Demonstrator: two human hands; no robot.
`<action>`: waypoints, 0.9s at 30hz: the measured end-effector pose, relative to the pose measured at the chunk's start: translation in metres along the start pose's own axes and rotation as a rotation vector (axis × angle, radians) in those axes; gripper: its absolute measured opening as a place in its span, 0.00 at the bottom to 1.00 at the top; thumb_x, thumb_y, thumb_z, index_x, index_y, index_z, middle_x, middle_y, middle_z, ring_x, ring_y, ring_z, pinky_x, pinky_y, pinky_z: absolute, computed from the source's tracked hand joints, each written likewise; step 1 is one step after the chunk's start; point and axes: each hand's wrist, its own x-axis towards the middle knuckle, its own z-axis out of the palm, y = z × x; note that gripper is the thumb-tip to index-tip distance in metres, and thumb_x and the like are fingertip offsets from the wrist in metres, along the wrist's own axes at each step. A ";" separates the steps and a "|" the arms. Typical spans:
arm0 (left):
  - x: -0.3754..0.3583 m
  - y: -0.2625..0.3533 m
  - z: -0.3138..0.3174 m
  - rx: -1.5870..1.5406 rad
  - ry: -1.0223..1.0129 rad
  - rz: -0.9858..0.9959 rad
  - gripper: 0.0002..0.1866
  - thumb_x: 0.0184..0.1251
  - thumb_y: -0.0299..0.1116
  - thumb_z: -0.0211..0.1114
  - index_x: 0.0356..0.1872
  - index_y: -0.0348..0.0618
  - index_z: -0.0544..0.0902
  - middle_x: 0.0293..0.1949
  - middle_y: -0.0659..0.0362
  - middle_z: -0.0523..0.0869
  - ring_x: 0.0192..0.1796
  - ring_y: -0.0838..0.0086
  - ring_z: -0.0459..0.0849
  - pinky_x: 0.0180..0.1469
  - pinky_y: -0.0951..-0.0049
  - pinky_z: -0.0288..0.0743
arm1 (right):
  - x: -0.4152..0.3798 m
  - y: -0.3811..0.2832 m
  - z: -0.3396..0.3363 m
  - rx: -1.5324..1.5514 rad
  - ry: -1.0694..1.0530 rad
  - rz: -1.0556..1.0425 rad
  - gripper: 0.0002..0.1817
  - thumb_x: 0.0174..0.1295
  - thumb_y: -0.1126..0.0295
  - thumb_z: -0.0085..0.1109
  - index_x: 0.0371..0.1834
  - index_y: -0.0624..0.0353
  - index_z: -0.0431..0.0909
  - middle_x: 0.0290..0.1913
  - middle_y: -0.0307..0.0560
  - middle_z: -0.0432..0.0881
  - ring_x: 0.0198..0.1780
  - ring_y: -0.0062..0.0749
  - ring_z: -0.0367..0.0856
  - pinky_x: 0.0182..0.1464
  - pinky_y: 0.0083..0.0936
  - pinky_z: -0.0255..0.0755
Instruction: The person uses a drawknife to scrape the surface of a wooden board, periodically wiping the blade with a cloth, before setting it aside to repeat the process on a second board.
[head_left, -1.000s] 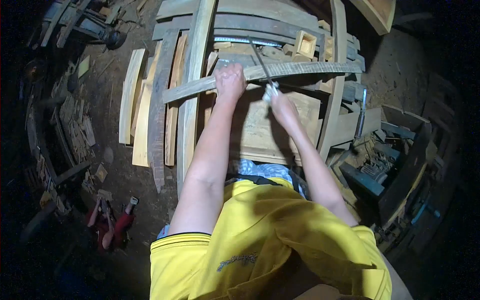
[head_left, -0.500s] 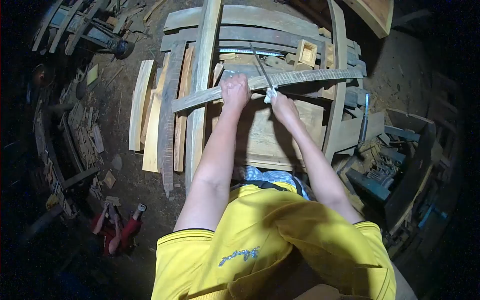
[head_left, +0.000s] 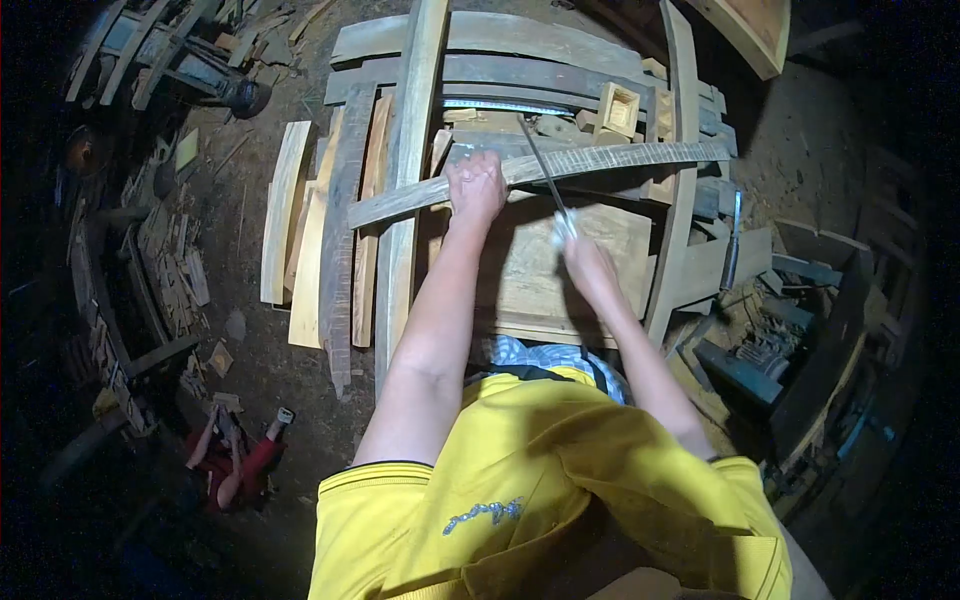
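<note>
A long, slightly curved wooden board (head_left: 612, 157) lies slanting across two upright-running beams, with dark cross marks along its right part. My left hand (head_left: 476, 187) is closed over the board left of its middle, pressing on it from above. In my right hand (head_left: 588, 262) is a long, thin, dark file-like tool (head_left: 545, 172), its handle end wrapped in white cloth (head_left: 565, 228). The tool's shaft crosses the board just right of my left hand, its tip pointing away from me. My right fingers are wrapped round the cloth end, below the board.
Two beams, left (head_left: 412, 150) and right (head_left: 683, 150), frame a wide panel (head_left: 570, 262). A small wooden box (head_left: 620, 109) stands at the back. Loose planks (head_left: 312, 250) lie to the left, a dark wooden bin (head_left: 820, 340) to the right. Another person (head_left: 232, 460) sits at lower left.
My right hand has drawn back toward my body and a little to the right, pulling the tool with it across the board. My left hand stays on the board.
</note>
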 end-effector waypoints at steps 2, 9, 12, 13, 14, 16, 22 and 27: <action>-0.001 0.000 0.002 0.023 0.020 0.010 0.09 0.51 0.31 0.58 0.35 0.45 0.79 0.34 0.54 0.82 0.39 0.63 0.81 0.45 0.59 0.67 | -0.023 0.009 -0.002 -0.014 -0.050 0.018 0.20 0.65 0.57 0.34 0.41 0.60 0.73 0.31 0.66 0.78 0.38 0.61 0.77 0.42 0.50 0.67; -0.004 -0.006 0.020 -0.226 0.343 0.034 0.02 0.42 0.26 0.59 0.21 0.44 0.78 0.23 0.52 0.80 0.29 0.60 0.82 0.34 0.58 0.71 | 0.062 -0.021 0.007 0.127 -0.050 0.038 0.25 0.65 0.53 0.37 0.39 0.66 0.75 0.31 0.63 0.78 0.34 0.49 0.77 0.40 0.42 0.68; 0.001 -0.003 0.017 -0.146 0.140 -0.083 0.04 0.46 0.27 0.59 0.25 0.44 0.81 0.27 0.53 0.82 0.34 0.62 0.82 0.41 0.55 0.68 | 0.016 -0.005 -0.002 -0.034 -0.149 -0.056 0.23 0.67 0.56 0.34 0.54 0.61 0.70 0.43 0.65 0.77 0.46 0.52 0.76 0.49 0.40 0.66; 0.003 -0.002 0.024 -0.099 0.207 -0.091 0.05 0.47 0.28 0.59 0.26 0.45 0.81 0.27 0.54 0.82 0.35 0.63 0.82 0.42 0.56 0.67 | -0.003 0.005 0.000 -0.060 -0.094 -0.094 0.23 0.67 0.57 0.35 0.54 0.61 0.70 0.43 0.66 0.76 0.47 0.54 0.75 0.48 0.41 0.66; 0.000 -0.002 0.031 -0.063 0.260 -0.087 0.05 0.47 0.30 0.59 0.26 0.46 0.81 0.28 0.55 0.82 0.36 0.64 0.82 0.44 0.57 0.66 | -0.014 0.010 -0.001 -0.087 -0.036 -0.113 0.23 0.67 0.57 0.35 0.54 0.61 0.70 0.42 0.68 0.76 0.48 0.57 0.75 0.48 0.42 0.66; -0.002 -0.004 0.032 -0.058 0.262 -0.102 0.05 0.47 0.31 0.59 0.27 0.46 0.80 0.28 0.56 0.82 0.36 0.65 0.81 0.44 0.57 0.66 | -0.001 0.016 0.007 -0.110 -0.053 -0.117 0.22 0.67 0.57 0.36 0.53 0.62 0.70 0.41 0.68 0.76 0.47 0.58 0.75 0.47 0.43 0.67; 0.002 0.002 0.046 -0.099 0.277 -0.089 0.07 0.47 0.34 0.59 0.27 0.46 0.80 0.29 0.54 0.81 0.37 0.63 0.81 0.44 0.56 0.65 | 0.073 0.008 0.012 -0.093 -0.077 -0.074 0.22 0.67 0.58 0.37 0.46 0.67 0.72 0.37 0.67 0.77 0.45 0.61 0.75 0.44 0.46 0.66; 0.000 0.000 0.039 0.025 0.298 -0.078 0.06 0.49 0.32 0.57 0.28 0.46 0.80 0.29 0.56 0.81 0.38 0.65 0.80 0.46 0.57 0.64 | 0.016 0.040 0.017 -0.045 -0.035 -0.195 0.21 0.68 0.59 0.35 0.47 0.66 0.72 0.39 0.64 0.78 0.44 0.53 0.77 0.44 0.40 0.68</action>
